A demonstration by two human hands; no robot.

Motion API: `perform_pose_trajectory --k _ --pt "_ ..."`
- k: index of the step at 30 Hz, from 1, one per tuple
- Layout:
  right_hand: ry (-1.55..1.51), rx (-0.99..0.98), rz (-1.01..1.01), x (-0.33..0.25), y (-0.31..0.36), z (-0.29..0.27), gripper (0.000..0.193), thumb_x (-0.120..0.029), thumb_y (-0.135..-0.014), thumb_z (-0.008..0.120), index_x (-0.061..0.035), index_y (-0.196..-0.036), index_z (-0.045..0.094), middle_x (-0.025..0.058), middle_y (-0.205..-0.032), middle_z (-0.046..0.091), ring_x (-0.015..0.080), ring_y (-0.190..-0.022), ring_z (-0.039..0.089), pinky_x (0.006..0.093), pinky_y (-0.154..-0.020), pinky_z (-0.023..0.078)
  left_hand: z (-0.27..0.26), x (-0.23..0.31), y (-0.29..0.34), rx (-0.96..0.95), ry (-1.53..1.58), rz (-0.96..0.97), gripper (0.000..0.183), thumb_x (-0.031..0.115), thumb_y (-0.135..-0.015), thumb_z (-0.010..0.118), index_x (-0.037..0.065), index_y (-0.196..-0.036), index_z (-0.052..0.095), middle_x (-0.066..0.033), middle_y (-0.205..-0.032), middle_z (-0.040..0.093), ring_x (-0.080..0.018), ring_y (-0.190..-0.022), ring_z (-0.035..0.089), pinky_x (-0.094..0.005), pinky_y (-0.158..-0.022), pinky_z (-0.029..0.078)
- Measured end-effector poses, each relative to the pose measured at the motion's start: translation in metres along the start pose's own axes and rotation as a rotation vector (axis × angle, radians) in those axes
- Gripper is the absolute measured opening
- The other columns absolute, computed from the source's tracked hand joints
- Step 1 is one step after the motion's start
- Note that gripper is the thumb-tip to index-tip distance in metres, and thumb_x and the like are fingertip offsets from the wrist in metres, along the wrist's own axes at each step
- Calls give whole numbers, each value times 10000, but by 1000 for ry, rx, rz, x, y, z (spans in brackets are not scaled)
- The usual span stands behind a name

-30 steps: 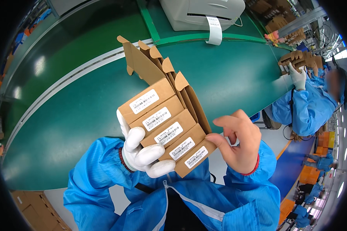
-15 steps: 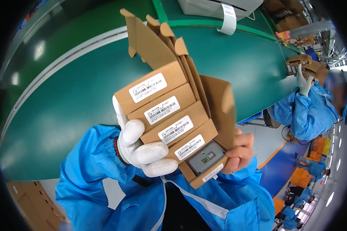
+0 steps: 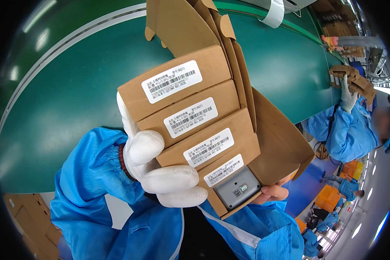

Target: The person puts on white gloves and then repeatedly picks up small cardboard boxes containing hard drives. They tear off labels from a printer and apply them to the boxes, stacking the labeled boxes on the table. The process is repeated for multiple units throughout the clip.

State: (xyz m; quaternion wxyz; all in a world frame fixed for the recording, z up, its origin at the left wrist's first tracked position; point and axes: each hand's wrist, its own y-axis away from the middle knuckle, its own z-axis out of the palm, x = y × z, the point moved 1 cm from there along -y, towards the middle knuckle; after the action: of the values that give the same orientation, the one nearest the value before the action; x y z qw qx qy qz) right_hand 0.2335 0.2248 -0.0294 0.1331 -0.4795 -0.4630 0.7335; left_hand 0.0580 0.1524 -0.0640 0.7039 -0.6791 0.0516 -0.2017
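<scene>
Green table (image 3: 69, 125), left fingers (image 3: 171, 179) clasping boxes (image 3: 225, 97), right fingers (image 3: 274, 192) touching open box (image 3: 279, 141), grip unclear

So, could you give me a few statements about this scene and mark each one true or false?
1. The left hand, holding the brown boxes, wears a white glove. True.
2. The right hand wears a glove too. False: the right hand is bare.
3. A grey device lies in the box nearest the right hand. True.
4. The table is bright orange. False: the table is green.
5. The held boxes carry no labels. False: white labels show on them.
6. Another person in blue is at the right of the picture. True.
</scene>
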Motion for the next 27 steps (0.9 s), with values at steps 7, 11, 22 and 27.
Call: perform_pose_trajectory --k 7,11,22,27 --pt "53 -115 -35 2 -5 -3 82 -15 -828 499 -46 -806 426 142 -855 458 260 -764 548 372 -656 478 -8 1 0 -29 3 0 300 358 -875 418 252 -1145 495 15 -1276 411 -335 -1298 234 -595 -1005 152" --pt "70 -146 -46 7 -10 1 70 -48 -846 476 -38 -799 425 128 -814 427 215 -669 511 348 -589 446 -12 2 2 -39 9 4 313 370 -884 399 245 -1155 494 9 -1294 404 -336 -1305 219 -569 -1032 133" --pt "67 -218 197 19 -42 36 111 -49 -833 514 45 -887 493 139 -814 443 136 -553 410 259 -476 338 -13 -6 2 -55 59 127 315 358 -907 354 205 -1148 485 -36 -1326 378 -392 -1292 232 -557 -1065 134" --pt "103 -313 176 20 -50 33 147 -81 -819 537 28 -917 552 140 -843 458 155 -589 430 276 -494 356 -12 -5 1 -77 -12 96 311 358 -871 420 236 -1154 455 7 -1274 387 -366 -1288 253 -679 -965 162"
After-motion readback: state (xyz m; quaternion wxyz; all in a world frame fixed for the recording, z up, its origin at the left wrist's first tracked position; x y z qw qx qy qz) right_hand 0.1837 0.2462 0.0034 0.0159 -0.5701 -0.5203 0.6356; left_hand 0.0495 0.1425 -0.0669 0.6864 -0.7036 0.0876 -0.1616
